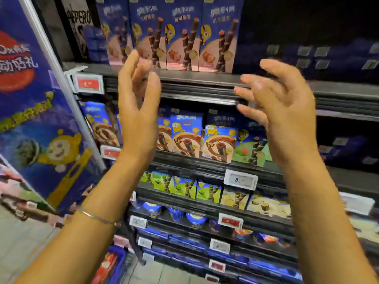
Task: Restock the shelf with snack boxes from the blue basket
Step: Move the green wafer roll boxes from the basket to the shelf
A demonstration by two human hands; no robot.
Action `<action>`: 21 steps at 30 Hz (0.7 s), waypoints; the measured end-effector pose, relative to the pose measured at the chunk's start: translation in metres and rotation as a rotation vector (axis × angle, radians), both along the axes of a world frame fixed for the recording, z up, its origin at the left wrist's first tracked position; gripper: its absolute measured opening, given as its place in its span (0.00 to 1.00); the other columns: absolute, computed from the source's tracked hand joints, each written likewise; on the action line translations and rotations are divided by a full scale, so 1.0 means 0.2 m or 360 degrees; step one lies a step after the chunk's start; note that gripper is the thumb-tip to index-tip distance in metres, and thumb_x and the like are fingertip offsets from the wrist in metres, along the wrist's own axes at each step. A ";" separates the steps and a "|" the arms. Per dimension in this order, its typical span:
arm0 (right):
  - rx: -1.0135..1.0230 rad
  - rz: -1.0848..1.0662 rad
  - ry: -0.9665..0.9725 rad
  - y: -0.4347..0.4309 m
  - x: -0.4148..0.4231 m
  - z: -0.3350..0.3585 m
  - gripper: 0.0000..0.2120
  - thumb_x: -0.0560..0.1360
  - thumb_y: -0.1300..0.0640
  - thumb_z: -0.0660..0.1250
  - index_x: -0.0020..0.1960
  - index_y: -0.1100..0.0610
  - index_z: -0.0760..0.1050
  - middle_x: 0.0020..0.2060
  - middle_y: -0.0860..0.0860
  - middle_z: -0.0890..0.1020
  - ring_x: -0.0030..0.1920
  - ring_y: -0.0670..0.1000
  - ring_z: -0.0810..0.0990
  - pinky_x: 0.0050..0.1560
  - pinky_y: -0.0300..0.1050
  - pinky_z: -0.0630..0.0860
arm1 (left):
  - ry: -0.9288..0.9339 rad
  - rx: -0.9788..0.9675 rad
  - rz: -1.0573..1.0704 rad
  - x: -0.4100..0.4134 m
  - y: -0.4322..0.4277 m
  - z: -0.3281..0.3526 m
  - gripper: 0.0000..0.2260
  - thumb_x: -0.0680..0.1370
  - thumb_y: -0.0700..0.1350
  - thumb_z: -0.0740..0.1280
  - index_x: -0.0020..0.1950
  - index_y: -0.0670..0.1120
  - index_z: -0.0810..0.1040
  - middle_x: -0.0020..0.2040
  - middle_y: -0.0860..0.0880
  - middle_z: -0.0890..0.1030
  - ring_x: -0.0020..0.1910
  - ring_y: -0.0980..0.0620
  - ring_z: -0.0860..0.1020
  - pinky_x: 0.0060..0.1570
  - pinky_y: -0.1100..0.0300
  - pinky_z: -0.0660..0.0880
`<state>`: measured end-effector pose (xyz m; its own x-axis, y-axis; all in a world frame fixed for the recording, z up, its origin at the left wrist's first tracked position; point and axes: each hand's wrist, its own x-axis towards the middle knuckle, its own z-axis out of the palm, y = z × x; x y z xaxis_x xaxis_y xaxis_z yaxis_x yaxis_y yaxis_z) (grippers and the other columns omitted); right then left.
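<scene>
Snack boxes [183, 35] stand upright in a row on the top shelf [201, 77], blue w/ pink bottoms, fronts facing out, touching side by side.

Nearest: two bare forearms reach up from bottom of frame. Left wrist has a thin bracelet [96, 217]. Blue basket [111, 265] sits low at bottom left, by the floor, w/ red packs inside; only a corner shows.

Left hand [139, 103] is raised, palm turned inward, fingers loosely curled, holding nothing. Right hand [281, 111] is raised opp. it, fingers spread & bent, also empty. Both hover in front of the top shelf edge, well apart from each other, not touching any box; fingertips blurred.

Behind the hands, 2nd shelf carries shorter blue boxes [186, 136] w/ brown swirl art, plus a green-fronted one [251, 148] at right. White price tag [241, 179] clips to the rail below. Lower tiers: green & yellow boxes [185, 186], then blue cups [195, 220], approx. in rows.

Red price tag [88, 84] at top shelf's left end. Big blue promo panel [30, 119] fills the left side. Far right of the shelving is dark, contents hard to make out.
</scene>
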<state>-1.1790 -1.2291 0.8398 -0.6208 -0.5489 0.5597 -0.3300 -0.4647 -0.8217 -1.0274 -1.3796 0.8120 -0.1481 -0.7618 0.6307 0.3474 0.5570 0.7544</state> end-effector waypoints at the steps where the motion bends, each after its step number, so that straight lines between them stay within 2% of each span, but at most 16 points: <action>1: 0.0030 0.0059 -0.0048 0.06 0.01 -0.09 0.17 0.79 0.54 0.68 0.67 0.54 0.72 0.56 0.54 0.85 0.56 0.52 0.85 0.52 0.47 0.83 | 0.0003 0.0039 -0.0029 0.02 0.06 -0.10 0.25 0.81 0.57 0.63 0.76 0.51 0.67 0.72 0.47 0.76 0.73 0.45 0.75 0.74 0.38 0.70; 2: 0.0089 0.0093 -0.0103 0.12 0.03 -0.19 0.18 0.78 0.52 0.69 0.66 0.54 0.73 0.55 0.54 0.85 0.56 0.54 0.86 0.51 0.46 0.83 | -0.0020 0.0104 -0.0061 0.04 0.13 -0.21 0.24 0.81 0.57 0.62 0.76 0.52 0.67 0.71 0.47 0.77 0.72 0.43 0.76 0.72 0.38 0.73; 4: 0.0251 0.0107 -0.0240 0.25 0.06 -0.41 0.20 0.74 0.48 0.72 0.63 0.52 0.75 0.54 0.54 0.86 0.55 0.55 0.86 0.51 0.47 0.83 | -0.0097 0.0302 -0.0121 0.09 0.25 -0.45 0.24 0.80 0.59 0.62 0.75 0.54 0.68 0.70 0.47 0.79 0.68 0.47 0.80 0.60 0.49 0.79; 6: 0.0467 0.0069 -0.0402 0.42 0.09 -0.69 0.21 0.71 0.43 0.75 0.61 0.50 0.78 0.53 0.54 0.87 0.55 0.55 0.86 0.51 0.49 0.84 | -0.0275 0.0562 -0.0188 0.13 0.37 -0.72 0.22 0.79 0.61 0.62 0.73 0.59 0.70 0.68 0.49 0.81 0.62 0.52 0.82 0.51 0.57 0.78; 7: 0.0596 0.0022 -0.0465 0.51 0.11 -0.85 0.18 0.73 0.44 0.74 0.60 0.50 0.78 0.52 0.54 0.87 0.55 0.55 0.86 0.50 0.49 0.84 | -0.0391 0.0696 -0.0223 0.14 0.43 -0.87 0.19 0.82 0.61 0.61 0.72 0.60 0.70 0.67 0.48 0.82 0.60 0.52 0.83 0.49 0.56 0.77; 9: 0.0877 -0.0092 -0.0618 0.71 0.15 -1.18 0.09 0.79 0.53 0.71 0.58 0.51 0.79 0.51 0.59 0.86 0.54 0.56 0.86 0.50 0.50 0.83 | -0.0591 0.0959 -0.0286 0.19 0.54 -1.17 0.15 0.87 0.55 0.59 0.74 0.57 0.71 0.65 0.45 0.83 0.56 0.51 0.84 0.46 0.56 0.76; 11: 0.1153 -0.0288 -0.0834 0.94 0.19 -1.50 0.07 0.80 0.60 0.69 0.57 0.57 0.79 0.51 0.64 0.85 0.51 0.58 0.85 0.50 0.54 0.80 | -0.0800 0.1217 -0.0389 0.23 0.67 -1.47 0.14 0.88 0.51 0.57 0.72 0.54 0.73 0.65 0.42 0.82 0.57 0.46 0.83 0.41 0.60 0.75; 14: 0.1474 -0.0529 -0.1058 1.28 0.29 -1.86 0.09 0.79 0.63 0.69 0.57 0.66 0.79 0.46 0.61 0.84 0.47 0.59 0.81 0.46 0.51 0.78 | -0.1095 0.1656 -0.0510 0.28 0.91 -1.82 0.12 0.88 0.53 0.57 0.64 0.54 0.77 0.64 0.44 0.83 0.57 0.45 0.81 0.45 0.55 0.72; 16: 0.1612 -0.0607 -0.1158 1.50 0.34 -2.05 0.07 0.79 0.68 0.68 0.55 0.72 0.77 0.48 0.62 0.82 0.47 0.57 0.79 0.46 0.48 0.76 | -0.1268 0.1870 -0.0548 0.30 1.07 -2.00 0.13 0.87 0.55 0.57 0.63 0.51 0.78 0.63 0.44 0.82 0.58 0.44 0.80 0.50 0.53 0.71; 18: 0.1772 -0.0638 -0.1207 1.69 0.38 -2.20 0.02 0.79 0.69 0.67 0.48 0.67 0.78 0.45 0.63 0.80 0.44 0.55 0.76 0.44 0.46 0.72 | -0.1417 0.2007 -0.0598 0.33 1.24 -2.17 0.15 0.88 0.55 0.57 0.65 0.48 0.77 0.63 0.44 0.82 0.60 0.43 0.79 0.51 0.52 0.70; 20: 0.1924 -0.0667 -0.1284 1.85 0.38 -2.36 0.09 0.79 0.67 0.67 0.42 0.57 0.76 0.41 0.65 0.79 0.44 0.56 0.75 0.44 0.50 0.69 | -0.1542 0.2099 -0.0676 0.34 1.39 -2.30 0.16 0.88 0.53 0.56 0.68 0.46 0.76 0.65 0.42 0.82 0.60 0.42 0.79 0.50 0.53 0.70; 21: 0.1987 -0.0667 -0.1297 1.92 0.37 -2.44 0.09 0.79 0.65 0.68 0.42 0.55 0.76 0.41 0.65 0.80 0.44 0.56 0.75 0.45 0.50 0.68 | -0.1600 0.2124 -0.0710 0.33 1.46 -2.36 0.17 0.88 0.52 0.56 0.70 0.45 0.75 0.66 0.41 0.81 0.59 0.42 0.79 0.50 0.53 0.70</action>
